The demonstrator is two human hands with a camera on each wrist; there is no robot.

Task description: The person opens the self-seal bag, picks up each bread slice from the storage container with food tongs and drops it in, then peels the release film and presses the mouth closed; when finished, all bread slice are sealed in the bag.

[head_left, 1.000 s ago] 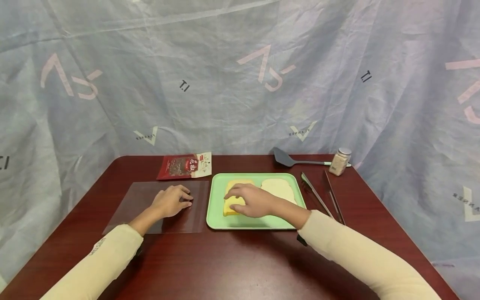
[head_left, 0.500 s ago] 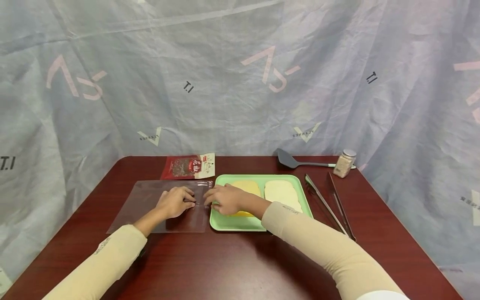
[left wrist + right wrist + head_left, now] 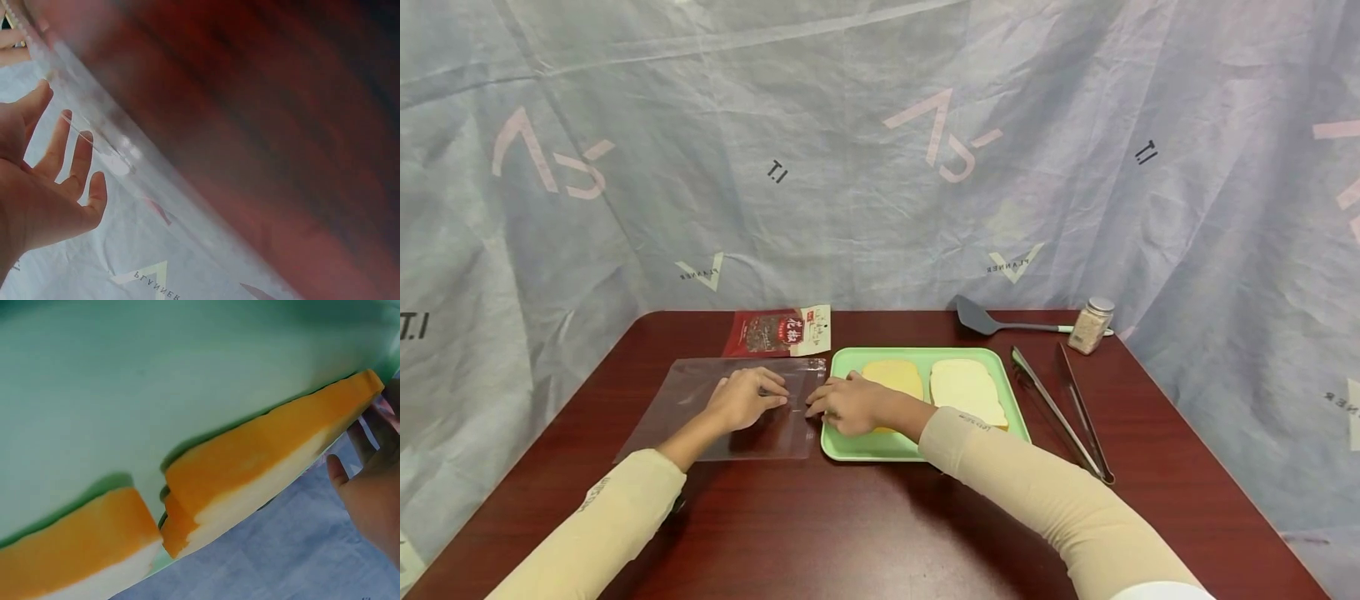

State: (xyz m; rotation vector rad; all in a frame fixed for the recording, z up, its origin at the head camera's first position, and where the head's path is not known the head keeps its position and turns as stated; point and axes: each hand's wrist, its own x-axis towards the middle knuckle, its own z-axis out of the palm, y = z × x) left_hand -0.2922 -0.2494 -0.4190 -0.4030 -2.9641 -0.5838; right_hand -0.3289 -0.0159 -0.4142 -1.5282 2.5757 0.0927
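Note:
A large clear plastic bag (image 3: 700, 417) lies flat on the left of the table. My left hand (image 3: 743, 398) rests over its right part, fingers loosely bent; in the left wrist view the fingers of the left hand (image 3: 53, 169) are spread beside the shiny film. My right hand (image 3: 848, 404) reaches across the green tray (image 3: 865, 452), its fingertips at the bag's right edge. Whether they pinch the film is hidden. Under and beside that hand sits a yellow bread slice (image 3: 897, 377). A paler bread slice (image 3: 964, 387) lies on the tray's right half.
A red spice packet (image 3: 775, 332) lies behind the bag. Metal tongs (image 3: 1052, 404) stretch along the tray's right side. Farther back are a grey spatula (image 3: 977, 317) and a jar (image 3: 1090, 327) with a silver lid. A grey cloth (image 3: 850, 167) hangs behind the table.
My right hand has moved left from above the yellow bread slice to the bag's right edge, then stayed there. The left hand has barely moved.

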